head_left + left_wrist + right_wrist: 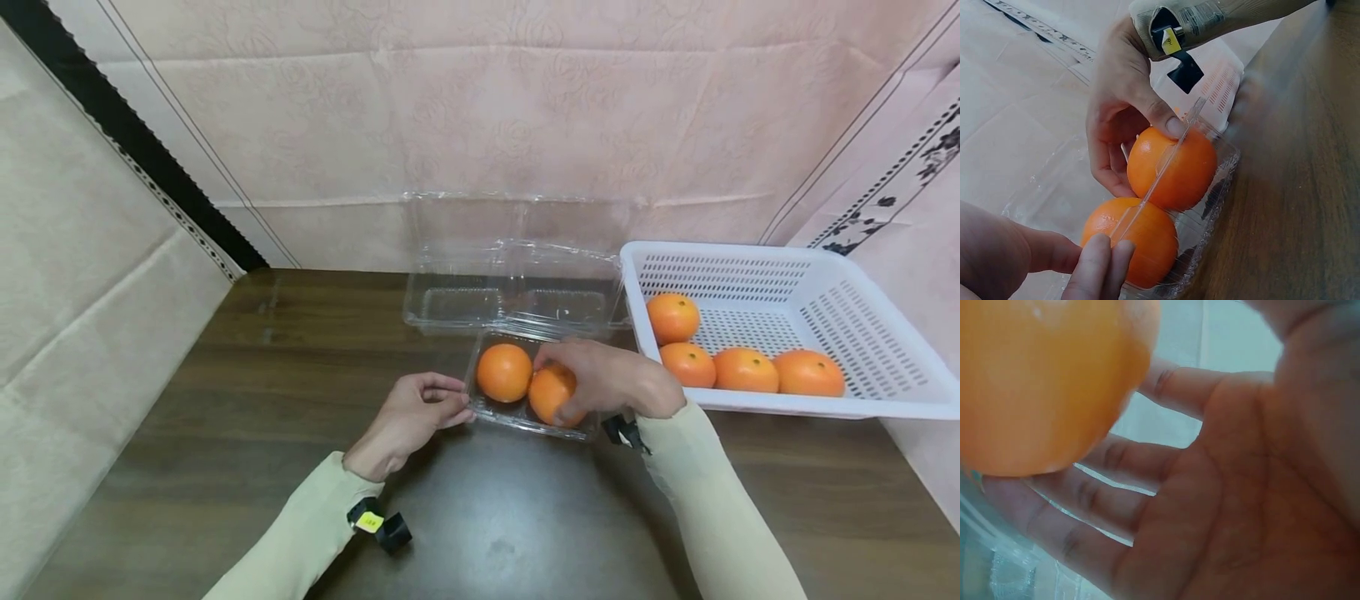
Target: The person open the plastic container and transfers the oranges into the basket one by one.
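Observation:
Two oranges sit side by side in a small clear plastic container (pixel 528 427) on the table. My right hand (pixel 611 373) grips the right orange (pixel 551 393) from above, thumb on the near side and fingers round the far side. Close up in the right wrist view, the fingers (pixel 1085 487) curve against that orange (pixel 1047 387). The left orange (pixel 504 372) touches its neighbour. At the container's left side, my left hand (pixel 411 417) pinches the rim between thumb and fingers, as the left wrist view also shows with its fingertips (pixel 1097 262) on the clear edge.
Behind the container, more clear plastic packaging (pixel 461 308) lies open against the cloth backdrop (pixel 450 125). A white slotted basket (pixel 892 375) with several oranges (pixel 746 370) stands to the right, close to my right forearm. Dark wooden table (pixel 225 450) stretches in front and left.

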`<state>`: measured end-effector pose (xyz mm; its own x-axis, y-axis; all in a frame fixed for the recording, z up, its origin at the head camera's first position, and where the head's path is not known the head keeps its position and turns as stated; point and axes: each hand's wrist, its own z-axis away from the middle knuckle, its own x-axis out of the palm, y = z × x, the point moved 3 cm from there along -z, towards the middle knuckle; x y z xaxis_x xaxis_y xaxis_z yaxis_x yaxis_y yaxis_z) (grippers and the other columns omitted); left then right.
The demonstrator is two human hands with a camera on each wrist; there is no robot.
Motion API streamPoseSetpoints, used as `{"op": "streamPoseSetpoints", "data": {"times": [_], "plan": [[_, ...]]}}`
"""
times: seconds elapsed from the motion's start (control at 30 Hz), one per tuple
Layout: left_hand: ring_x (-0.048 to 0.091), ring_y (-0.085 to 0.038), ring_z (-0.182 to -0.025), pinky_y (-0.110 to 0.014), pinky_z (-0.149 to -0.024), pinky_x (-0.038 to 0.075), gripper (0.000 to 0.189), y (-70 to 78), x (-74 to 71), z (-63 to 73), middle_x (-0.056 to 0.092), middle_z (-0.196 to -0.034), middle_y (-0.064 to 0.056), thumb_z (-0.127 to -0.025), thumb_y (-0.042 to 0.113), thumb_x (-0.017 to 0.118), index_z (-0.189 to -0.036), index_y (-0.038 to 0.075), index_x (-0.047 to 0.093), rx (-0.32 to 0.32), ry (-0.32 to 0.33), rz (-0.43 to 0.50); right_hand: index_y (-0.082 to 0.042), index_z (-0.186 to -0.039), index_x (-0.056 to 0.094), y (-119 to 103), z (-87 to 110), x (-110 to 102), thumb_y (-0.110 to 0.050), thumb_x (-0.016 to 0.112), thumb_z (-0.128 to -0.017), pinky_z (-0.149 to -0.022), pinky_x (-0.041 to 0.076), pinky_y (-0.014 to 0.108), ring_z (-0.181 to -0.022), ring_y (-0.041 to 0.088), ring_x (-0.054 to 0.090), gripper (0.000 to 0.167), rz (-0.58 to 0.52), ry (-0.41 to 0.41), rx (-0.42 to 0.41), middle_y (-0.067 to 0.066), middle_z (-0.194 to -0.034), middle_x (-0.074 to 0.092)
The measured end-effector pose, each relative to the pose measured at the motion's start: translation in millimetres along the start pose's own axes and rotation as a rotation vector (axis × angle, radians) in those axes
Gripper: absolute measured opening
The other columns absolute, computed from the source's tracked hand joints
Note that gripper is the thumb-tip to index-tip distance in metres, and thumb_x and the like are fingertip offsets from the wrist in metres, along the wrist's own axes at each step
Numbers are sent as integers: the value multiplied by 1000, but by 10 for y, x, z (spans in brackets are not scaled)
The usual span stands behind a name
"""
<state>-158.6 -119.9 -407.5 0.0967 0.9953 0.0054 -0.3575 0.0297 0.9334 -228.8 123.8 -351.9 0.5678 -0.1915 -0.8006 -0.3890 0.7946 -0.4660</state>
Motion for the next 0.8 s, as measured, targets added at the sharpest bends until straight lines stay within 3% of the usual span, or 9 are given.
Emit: {"op": "streamPoseSetpoints", "data": {"times": [0.43, 0.8], "plan": [[75, -19, -90, -39, -98, 60, 30, -8, 23, -1, 69, -108, -19, -98, 1, 64, -127, -7, 58, -3, -56, -5, -31, -123, 64, 8, 38, 46, -18, 88, -72, -88, 53, 38, -105, 23, 56, 57, 26, 114, -7, 2, -123, 55], [76, -19, -90, -40, -99, 59, 32, -20, 25, 19, 69, -109, -20, -97, 0, 64, -127, -9, 55, -9, -78, -4, -29, -125, 65, -73, 76, 19, -20, 88, -73, -88, 54, 37, -101, 21, 57, 57, 110, 146, -57, -1, -118, 55]]}}
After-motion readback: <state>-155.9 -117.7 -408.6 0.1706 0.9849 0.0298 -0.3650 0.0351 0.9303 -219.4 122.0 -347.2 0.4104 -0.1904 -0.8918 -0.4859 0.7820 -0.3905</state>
